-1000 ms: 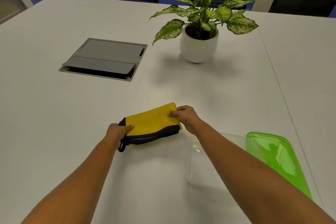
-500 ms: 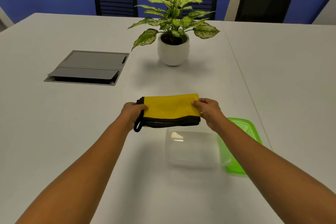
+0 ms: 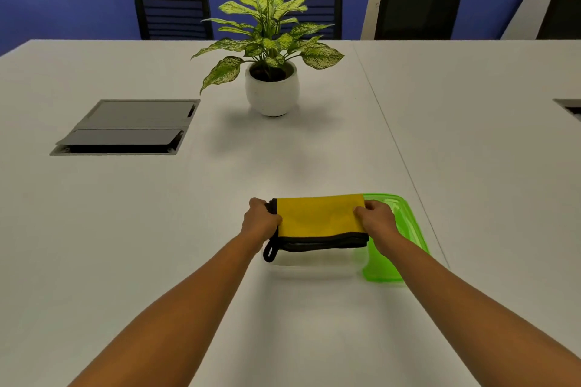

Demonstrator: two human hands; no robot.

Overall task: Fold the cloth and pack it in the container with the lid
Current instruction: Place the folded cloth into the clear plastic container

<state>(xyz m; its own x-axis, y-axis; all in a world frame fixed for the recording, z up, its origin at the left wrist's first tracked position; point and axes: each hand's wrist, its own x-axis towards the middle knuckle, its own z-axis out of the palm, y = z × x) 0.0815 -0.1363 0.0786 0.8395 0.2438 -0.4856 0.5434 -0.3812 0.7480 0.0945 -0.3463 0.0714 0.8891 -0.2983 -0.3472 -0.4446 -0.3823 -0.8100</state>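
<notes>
A folded yellow cloth [image 3: 320, 216] with black trim and a black hanging loop is held level over the clear plastic container [image 3: 314, 267]. My left hand [image 3: 261, 219] grips its left end and my right hand [image 3: 375, 219] grips its right end. Most of the container is hidden under the cloth; only its near wall shows. The green translucent lid [image 3: 405, 229] lies on the table just right of the container, partly behind my right hand and forearm.
A potted plant in a white pot [image 3: 272, 89] stands mid-table beyond the cloth. A grey cable hatch [image 3: 125, 127] sits at the left, another hatch [image 3: 570, 108] at the right edge. Black chairs [image 3: 173, 12] line the far side of the white table [image 3: 157, 229].
Both hands have carried the folded cloth to the right, from the bare table to a spot over the clear container. The camera view has also shifted.
</notes>
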